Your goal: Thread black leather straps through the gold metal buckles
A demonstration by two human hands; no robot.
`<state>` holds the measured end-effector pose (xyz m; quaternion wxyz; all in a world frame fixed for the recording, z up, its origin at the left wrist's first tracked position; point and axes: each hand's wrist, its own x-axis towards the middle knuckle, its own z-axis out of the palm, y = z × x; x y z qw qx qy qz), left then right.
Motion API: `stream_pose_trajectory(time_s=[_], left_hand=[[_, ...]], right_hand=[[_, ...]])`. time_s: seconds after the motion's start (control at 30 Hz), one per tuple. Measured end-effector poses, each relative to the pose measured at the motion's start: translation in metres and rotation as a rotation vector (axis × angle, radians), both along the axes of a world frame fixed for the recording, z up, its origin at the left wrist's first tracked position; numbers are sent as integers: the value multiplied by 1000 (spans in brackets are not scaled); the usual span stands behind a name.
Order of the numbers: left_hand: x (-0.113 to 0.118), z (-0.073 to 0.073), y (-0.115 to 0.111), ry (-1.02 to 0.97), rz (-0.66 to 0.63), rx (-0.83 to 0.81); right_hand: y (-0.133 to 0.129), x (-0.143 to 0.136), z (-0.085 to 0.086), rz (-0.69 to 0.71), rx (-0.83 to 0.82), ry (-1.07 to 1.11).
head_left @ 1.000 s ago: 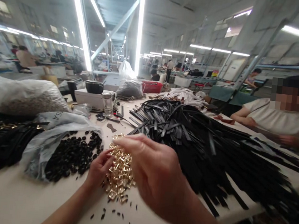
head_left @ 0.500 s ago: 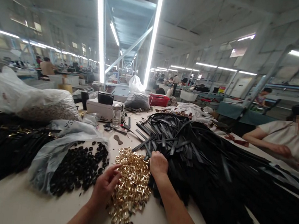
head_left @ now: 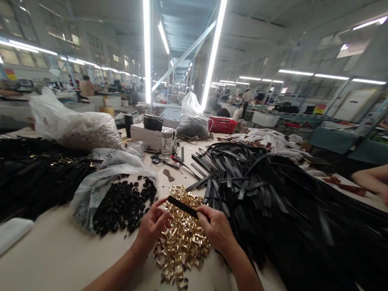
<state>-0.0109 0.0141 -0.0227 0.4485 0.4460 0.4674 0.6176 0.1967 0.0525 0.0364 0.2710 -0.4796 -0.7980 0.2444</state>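
A black strap end is pinched in my right hand and points left above a heap of gold buckles. My left hand is at the heap's left side, its index fingertip at or near the strap's free end; its fingers are partly curled and apart. Small black loops spill from a clear plastic bag left of my left hand. A large pile of black straps lies to the right of my right hand.
Black straps with gold fittings lie at far left, below a full plastic bag. A glass jar, a white box and a red basket stand behind. A person's arm rests at right.
My right hand has drawn a black strap end from the pile over the buckles. My left hand has risen slightly toward it. The view has shifted, so the scene sits further right.
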Motion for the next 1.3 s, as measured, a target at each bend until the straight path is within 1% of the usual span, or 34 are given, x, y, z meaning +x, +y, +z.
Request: stream_pose_trajectory(time_s=[0.17, 0.27, 0.33, 0.43, 0.6, 0.7, 0.83, 1.0, 1.1, 1.2, 1.23, 1.3], left_hand=[[-8, -2, 5, -35, 21, -61], [-8, -5, 6, -74, 23, -107], [-7, -6, 6, -142, 5, -167], [-3, -6, 4, -245, -11, -240], [1, -4, 0, -316, -47, -255], [2, -2, -2, -352, -60, -269], [5, 0, -3, -382, -45, -279], [7, 4, -6, -340, -96, -263], [7, 10, -9, -230, -140, -227], [7, 14, -12, -62, -158, -192], [7, 14, -12, -30, -157, -198], [8, 13, -12, -27, -143, -235]], right_hand=[[3, -4, -19, 75, -35, 14], [6, -5, -25, 88, -57, 12], [5, -8, -25, 94, -52, 15], [-1, -14, -24, 105, 14, 15], [-10, -26, -25, 139, 148, 22], [-12, -29, -27, 129, 193, 42], [-13, -29, -26, 133, 241, 38], [-13, -25, -23, 131, 362, -127], [-13, -20, -19, 108, 417, -263], [-14, -15, -14, 86, 404, -331], [-14, -15, -13, 87, 390, -325], [-16, -14, -11, 115, 349, -263]])
